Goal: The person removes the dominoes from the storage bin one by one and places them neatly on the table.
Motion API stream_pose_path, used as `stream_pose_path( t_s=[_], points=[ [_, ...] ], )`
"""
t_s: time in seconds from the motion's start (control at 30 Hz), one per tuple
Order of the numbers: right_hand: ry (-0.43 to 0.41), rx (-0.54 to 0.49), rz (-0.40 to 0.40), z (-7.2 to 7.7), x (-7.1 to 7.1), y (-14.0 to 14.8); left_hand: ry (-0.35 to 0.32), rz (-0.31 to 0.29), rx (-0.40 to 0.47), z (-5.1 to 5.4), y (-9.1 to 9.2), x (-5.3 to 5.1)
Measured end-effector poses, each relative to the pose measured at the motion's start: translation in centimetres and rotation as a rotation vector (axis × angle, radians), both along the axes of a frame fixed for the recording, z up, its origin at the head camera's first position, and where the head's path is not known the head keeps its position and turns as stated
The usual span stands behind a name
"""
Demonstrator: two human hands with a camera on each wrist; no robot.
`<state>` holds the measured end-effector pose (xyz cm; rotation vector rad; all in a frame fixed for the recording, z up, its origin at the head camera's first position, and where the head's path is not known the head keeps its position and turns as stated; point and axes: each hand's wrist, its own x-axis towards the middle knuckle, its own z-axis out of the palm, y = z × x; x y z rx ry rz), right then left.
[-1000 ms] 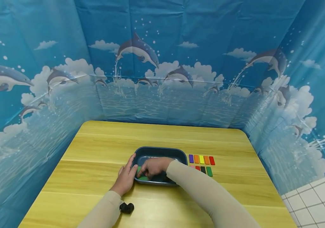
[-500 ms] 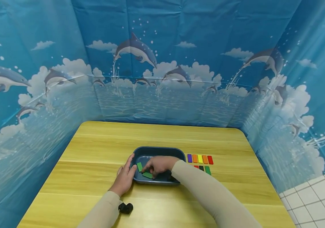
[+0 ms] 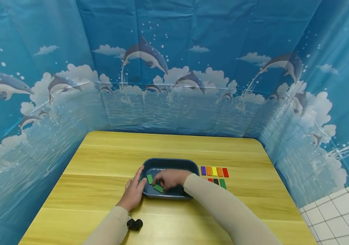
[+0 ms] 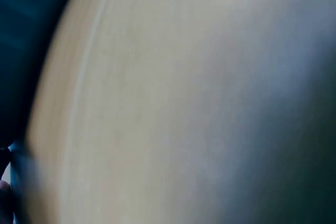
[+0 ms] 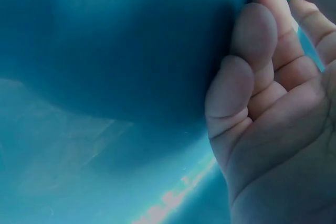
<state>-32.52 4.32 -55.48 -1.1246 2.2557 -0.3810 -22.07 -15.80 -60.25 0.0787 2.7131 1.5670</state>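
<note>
A dark blue rectangular tray (image 3: 174, 196) sits on the wooden table. My left hand (image 3: 132, 193) rests against its left side, fingers extended along the rim, thumb at the edge. Inside the tray, my right hand (image 3: 170, 178) has its fingers bent, thumb and index finger at the ends of a green block (image 3: 158, 188). Another green block (image 3: 149, 179) lies to the left of it, near the tray wall. In the right wrist view the curled fingers (image 5: 254, 32) hide most of what they hold; a sliver of green shows at the top.
Right of the tray lies a row of coloured blocks (image 3: 214, 171): purple, orange, yellow, orange and red. A second row, partly behind my right arm, shows red, black (image 3: 216, 181) and green (image 3: 222, 184). A small black object (image 3: 135, 224) sits by my left wrist. Dolphin-print curtains surround the table.
My right hand has moved slightly right from the tray's left end, uncovering the two green blocks. The nearer green block has turned a little. My left hand stays at the tray's side.
</note>
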Motion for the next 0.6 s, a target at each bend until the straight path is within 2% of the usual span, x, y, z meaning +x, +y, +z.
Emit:
stream_pose_path(
  t_s=[0.3,0.47,0.6],
  points=[
    [0.029,0.019,-0.045,-0.1,0.3,0.0,-0.009,0.000,-0.008,-0.5,0.0,0.0],
    [-0.021,-0.036,-0.108,0.4,-0.4,0.8,-0.005,0.000,0.005,-0.6,-0.1,-0.2],
    [-0.032,-0.109,-0.154,1.6,-1.2,1.9,-0.005,0.012,0.005,-0.5,-0.1,-0.4]
  ],
)
